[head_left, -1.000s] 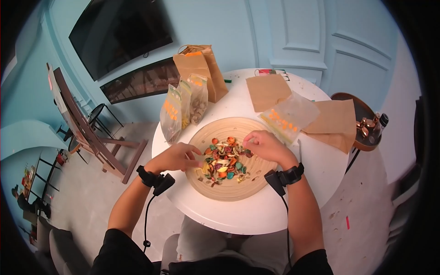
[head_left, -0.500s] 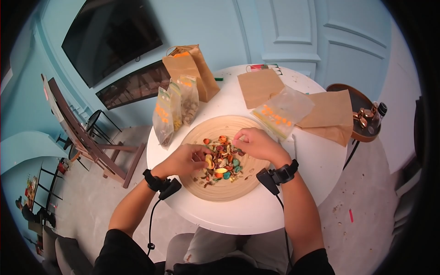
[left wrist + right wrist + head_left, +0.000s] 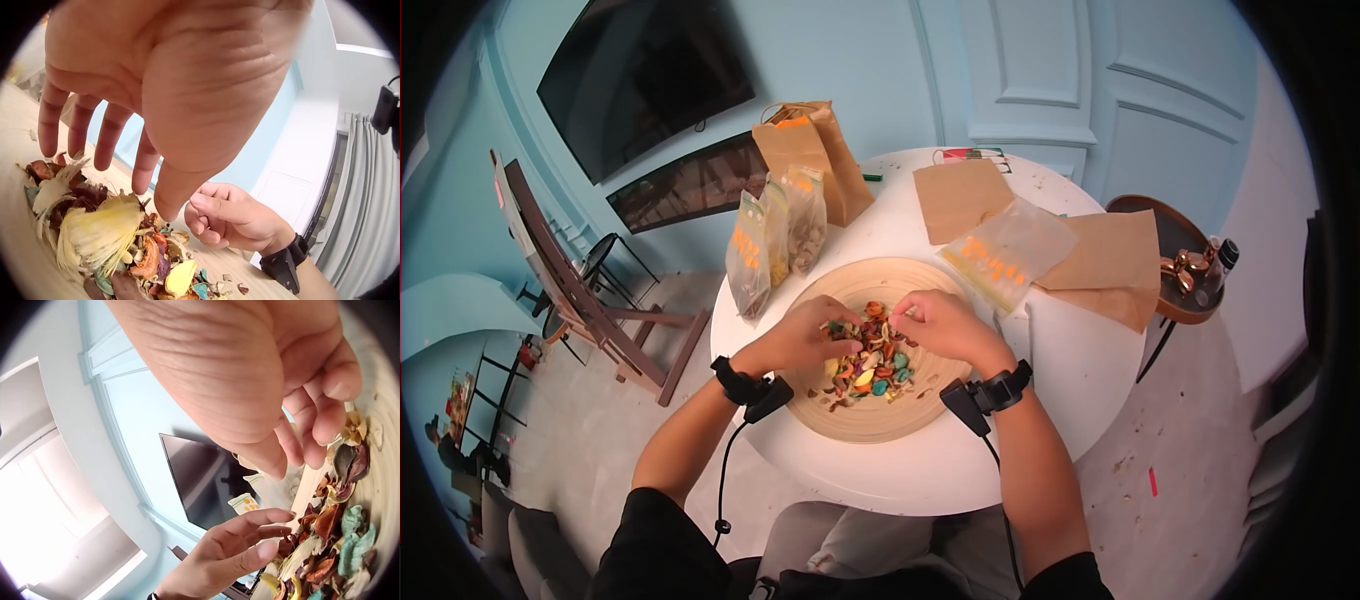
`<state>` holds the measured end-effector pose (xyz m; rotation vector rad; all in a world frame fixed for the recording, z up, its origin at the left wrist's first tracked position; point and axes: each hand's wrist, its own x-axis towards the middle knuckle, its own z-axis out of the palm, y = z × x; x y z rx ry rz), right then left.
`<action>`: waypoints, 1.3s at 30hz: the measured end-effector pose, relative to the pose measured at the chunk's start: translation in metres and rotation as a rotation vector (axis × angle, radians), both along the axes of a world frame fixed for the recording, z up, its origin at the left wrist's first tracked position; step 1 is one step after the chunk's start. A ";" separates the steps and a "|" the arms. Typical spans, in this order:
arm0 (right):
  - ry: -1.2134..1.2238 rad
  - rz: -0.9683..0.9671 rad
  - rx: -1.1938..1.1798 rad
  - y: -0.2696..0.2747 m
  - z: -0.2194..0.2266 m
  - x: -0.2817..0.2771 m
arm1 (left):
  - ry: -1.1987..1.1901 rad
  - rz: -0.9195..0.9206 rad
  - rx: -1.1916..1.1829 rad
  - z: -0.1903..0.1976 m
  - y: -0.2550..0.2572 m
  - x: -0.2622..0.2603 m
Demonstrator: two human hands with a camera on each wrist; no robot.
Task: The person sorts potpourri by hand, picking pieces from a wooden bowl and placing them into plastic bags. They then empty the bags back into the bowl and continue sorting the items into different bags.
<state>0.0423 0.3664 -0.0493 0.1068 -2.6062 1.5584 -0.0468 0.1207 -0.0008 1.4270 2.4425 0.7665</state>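
A heap of coloured dried petals, potpourri (image 3: 868, 375), lies on a round wooden plate (image 3: 900, 428) on the white table. My left hand (image 3: 800, 335) hovers over the heap's left side. In the left wrist view its fingers (image 3: 112, 134) hang loosely down, spread a little, right at the petals, with the thumb apart. My right hand (image 3: 945, 325) is over the far right side of the heap. Its fingers (image 3: 328, 422) are loosely bent close above the petals, and nothing shows between them and the thumb. A pale yellow feathery piece (image 3: 100, 231) lies under the left fingers.
Several filled zip bags (image 3: 750, 260) stand left of the plate before a brown paper bag (image 3: 825, 160). Right of it lie an emptied-looking zip bag (image 3: 1015, 250) and flat brown paper (image 3: 1105, 265). A side table (image 3: 1190, 300) stands at the right.
My left hand has shifted farther out over the heap, and its fingers have moved over the petals. My right hand stays over the far right side. The head view has shifted slightly.
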 end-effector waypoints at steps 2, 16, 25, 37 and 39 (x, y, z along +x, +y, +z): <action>0.002 0.000 0.001 0.000 0.000 0.000 | -0.007 0.000 -0.051 -0.004 0.004 -0.003; 0.019 -0.031 0.018 -0.001 0.005 0.002 | -0.059 0.148 0.015 0.007 0.006 0.009; 0.082 -0.057 0.070 -0.001 0.003 0.002 | 0.172 0.499 0.231 -0.008 -0.032 -0.062; -0.019 -0.015 0.106 -0.005 0.008 0.005 | -0.383 0.711 0.578 -0.065 -0.097 -0.170; -0.018 -0.019 0.118 -0.006 0.011 0.007 | -0.531 0.737 0.679 -0.074 -0.099 -0.170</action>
